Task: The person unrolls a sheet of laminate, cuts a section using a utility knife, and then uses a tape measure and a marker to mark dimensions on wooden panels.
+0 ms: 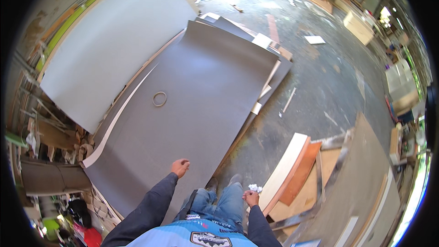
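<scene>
A large dark grey sheet (pixel 196 91) lies over a stack of boards, its far edge curling up and its left edge showing a pale underside. On it rests a thin tan ring (pixel 159 93), like a roll of tape. My left hand (pixel 180 168) is above the sheet's near part, fingers loosely bent and a little apart, with nothing visible in them. At my right side, my right hand (pixel 250 197) is closed, its fingers curled in. White crumpled scraps (pixel 255 187) show just beyond it; whether they touch the hand I cannot tell.
A big pale panel (pixel 119 41) leans along the left wall. At right, a curved white-edged piece (pixel 286 164) and an orange-brown piece (pixel 299 174) lie beside a brown board (pixel 356 174). A thin white strip (pixel 289 100) and a white rectangular piece (pixel 314 40) lie on the floor.
</scene>
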{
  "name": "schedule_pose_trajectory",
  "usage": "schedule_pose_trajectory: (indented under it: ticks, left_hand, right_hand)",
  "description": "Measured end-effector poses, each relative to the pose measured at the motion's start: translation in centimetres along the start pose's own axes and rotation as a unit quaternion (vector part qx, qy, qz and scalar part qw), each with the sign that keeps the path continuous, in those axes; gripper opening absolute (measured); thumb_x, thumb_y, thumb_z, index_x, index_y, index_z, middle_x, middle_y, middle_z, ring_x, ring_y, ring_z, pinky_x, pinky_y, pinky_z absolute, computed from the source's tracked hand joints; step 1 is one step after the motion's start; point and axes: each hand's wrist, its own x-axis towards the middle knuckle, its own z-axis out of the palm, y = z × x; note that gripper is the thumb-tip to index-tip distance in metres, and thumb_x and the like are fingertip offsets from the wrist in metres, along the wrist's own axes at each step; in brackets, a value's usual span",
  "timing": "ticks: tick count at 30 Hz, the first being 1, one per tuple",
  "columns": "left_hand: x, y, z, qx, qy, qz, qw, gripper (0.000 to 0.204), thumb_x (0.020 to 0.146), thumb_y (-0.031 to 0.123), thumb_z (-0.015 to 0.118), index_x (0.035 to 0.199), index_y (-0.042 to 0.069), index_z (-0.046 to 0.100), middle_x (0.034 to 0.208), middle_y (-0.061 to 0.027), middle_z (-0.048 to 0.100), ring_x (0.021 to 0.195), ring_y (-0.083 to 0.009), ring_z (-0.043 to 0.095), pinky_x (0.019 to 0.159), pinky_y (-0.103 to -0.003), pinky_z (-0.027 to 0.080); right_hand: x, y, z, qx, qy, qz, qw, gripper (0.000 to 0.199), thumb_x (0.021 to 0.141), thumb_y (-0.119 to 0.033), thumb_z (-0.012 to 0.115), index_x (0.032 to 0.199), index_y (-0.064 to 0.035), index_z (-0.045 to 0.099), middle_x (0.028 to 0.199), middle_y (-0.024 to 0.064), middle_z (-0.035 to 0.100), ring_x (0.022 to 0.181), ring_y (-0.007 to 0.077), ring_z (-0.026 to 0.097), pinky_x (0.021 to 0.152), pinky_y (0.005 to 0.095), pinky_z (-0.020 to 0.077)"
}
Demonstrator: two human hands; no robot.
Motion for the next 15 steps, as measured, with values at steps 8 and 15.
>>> schedule_pose_trajectory:
  ticks: [8,15]
  left_hand:
    - [7.7,-5.3,9.6,0.001,0.084,-0.085,0.993,0.036,0.084,0.030,0.068,0.108,0.005,0.072,0.095,-0.0148,0.074,0.092,-0.0272,0.070,0.083,-0.038,0.055]
    - [12.5,-14.6,16.2,-0.009,0.165,-0.292,0.942,0.045,0.077,0.030,0.076,0.112,0.001,0.070,0.104,-0.0182,0.071,0.105,-0.0325,0.066,0.093,-0.040,0.051]
  right_hand:
    - [17.7,-10.9,-0.6,-0.267,-0.101,-0.136,0.949,0.021,0.089,-0.017,0.060,0.091,0.0004,0.072,0.082,0.0146,0.073,0.071,0.0245,0.071,0.066,0.0362,0.0569]
    - [38.5,-18.7,1.4,-0.531,-0.135,-0.286,0.786,0.020,0.084,-0.022,0.063,0.089,-0.0080,0.076,0.091,0.0206,0.071,0.088,0.0406,0.068,0.081,0.0476,0.0538]
